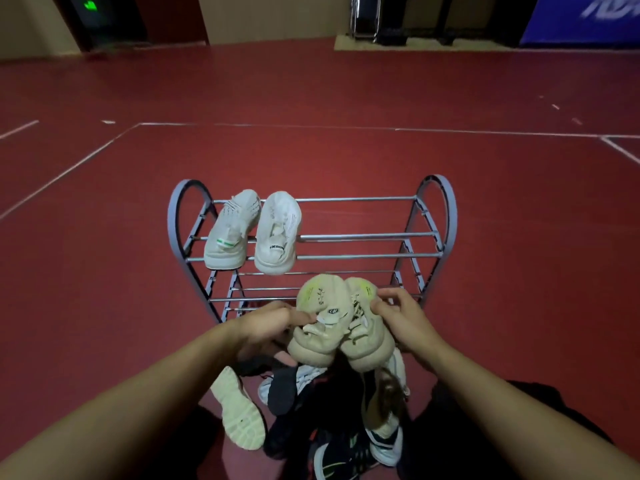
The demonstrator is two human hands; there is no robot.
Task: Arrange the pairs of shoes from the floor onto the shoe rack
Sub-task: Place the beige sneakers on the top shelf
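Red floor (346, 98) lies bare beyond the shoe rack (429, 216); both hands' fingers (388, 297) clasp beige sneakers (332, 320).

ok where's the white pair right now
The white pair sits on the rack's top shelf at its left end, beyond the beige pair held in both hands.
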